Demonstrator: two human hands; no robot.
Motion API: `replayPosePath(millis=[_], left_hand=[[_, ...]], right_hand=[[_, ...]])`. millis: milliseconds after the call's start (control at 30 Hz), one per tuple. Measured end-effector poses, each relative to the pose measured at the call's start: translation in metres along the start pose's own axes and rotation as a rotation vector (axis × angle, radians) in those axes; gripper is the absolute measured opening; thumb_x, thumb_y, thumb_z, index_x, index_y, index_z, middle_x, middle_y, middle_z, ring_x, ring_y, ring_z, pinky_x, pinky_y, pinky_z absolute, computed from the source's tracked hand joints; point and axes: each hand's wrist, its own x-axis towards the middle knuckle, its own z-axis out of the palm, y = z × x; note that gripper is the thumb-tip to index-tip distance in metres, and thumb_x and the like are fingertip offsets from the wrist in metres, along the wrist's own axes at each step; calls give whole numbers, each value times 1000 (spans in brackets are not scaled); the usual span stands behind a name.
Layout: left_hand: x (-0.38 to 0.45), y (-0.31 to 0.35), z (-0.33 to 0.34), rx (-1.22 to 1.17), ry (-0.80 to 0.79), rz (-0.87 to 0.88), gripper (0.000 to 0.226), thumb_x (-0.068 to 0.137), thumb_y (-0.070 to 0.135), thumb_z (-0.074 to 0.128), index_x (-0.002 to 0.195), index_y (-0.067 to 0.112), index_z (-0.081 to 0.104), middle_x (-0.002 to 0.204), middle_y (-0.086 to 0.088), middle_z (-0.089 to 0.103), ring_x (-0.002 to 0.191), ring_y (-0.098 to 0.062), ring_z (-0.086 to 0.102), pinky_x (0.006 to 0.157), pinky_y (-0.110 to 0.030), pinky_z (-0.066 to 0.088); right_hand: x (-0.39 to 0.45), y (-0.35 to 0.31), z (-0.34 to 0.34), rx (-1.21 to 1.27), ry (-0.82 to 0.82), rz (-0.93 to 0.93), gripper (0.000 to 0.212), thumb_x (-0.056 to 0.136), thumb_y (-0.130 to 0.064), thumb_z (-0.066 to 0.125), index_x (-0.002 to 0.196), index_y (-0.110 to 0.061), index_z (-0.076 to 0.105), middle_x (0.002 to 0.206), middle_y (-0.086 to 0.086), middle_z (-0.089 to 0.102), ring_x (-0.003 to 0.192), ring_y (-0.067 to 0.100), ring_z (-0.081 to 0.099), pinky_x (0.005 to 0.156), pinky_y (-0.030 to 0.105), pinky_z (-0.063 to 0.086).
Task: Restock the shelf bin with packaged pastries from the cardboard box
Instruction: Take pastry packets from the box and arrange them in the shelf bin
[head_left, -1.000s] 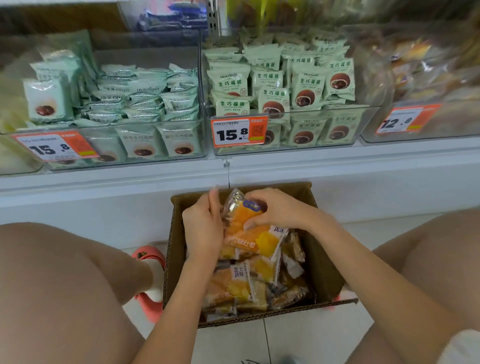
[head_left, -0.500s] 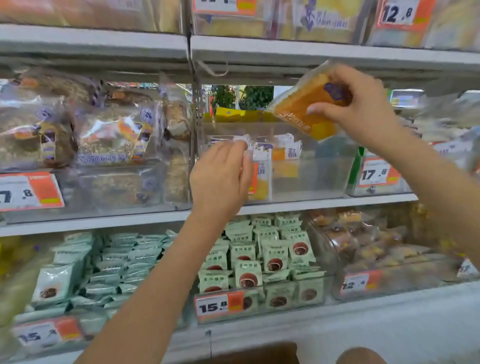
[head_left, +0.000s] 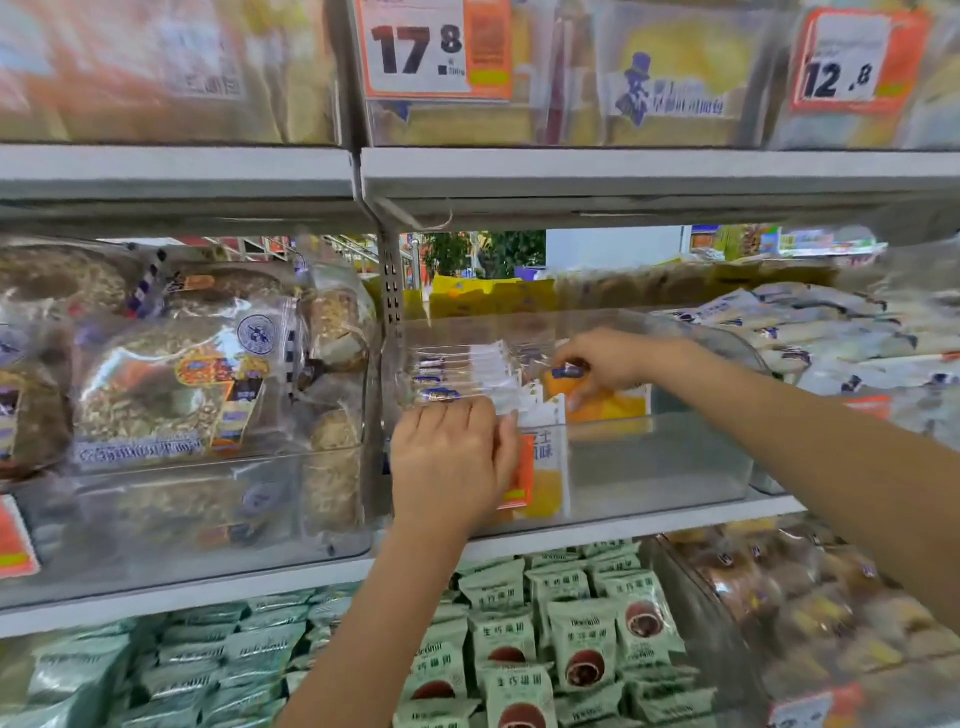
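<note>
Bin (head_left: 649, 467) right half open

We have just one view, from a camera worn on the person's head. It looks straight ahead at the shelves from close up, level with the clear shelf bin (head_left: 649, 457) on the middle shelf (head_left: 623, 525). Both arms reach in from the bottom and the right. The edges look bent and a bit blurry.
</note>
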Motion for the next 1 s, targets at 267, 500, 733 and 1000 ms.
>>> replayPosePath(millis=[267,500,733,1000], left_hand=[[1,1,-1,-15,-7,-7,49,98,32,30,63,14,60,55,-2,57,53,-24,54,61,-33,30],[2,0,-6,-48,-57,-18,42,95,30,36,63,15,57,57,-3,56,55,-25,53,62,-33,30],[-10,0,-23,-211,-223,12,41,98,28,36,115,7,66,121,-11,65,120,-27,56,105,-40,34],[-151,32,-114,-515,-381,50,36,95,19,38,127,7,49,131,-19,55,122,-31,48,102,-44,38]], right_hand=[[7,-8,14,-93,172,60,52,66,-32,79,100,-22,41,96,-4,46,92,19,45,70,35,37],[-4,-7,5,-73,127,70,49,71,-40,75,107,-23,45,100,-7,43,98,16,39,80,37,34],[-69,-35,-10,297,613,55,31,86,-40,64,86,-14,46,81,2,52,75,21,48,64,30,37],[-190,-135,100,784,804,40,25,91,-22,61,76,-9,44,66,-6,44,61,8,41,60,23,39]])
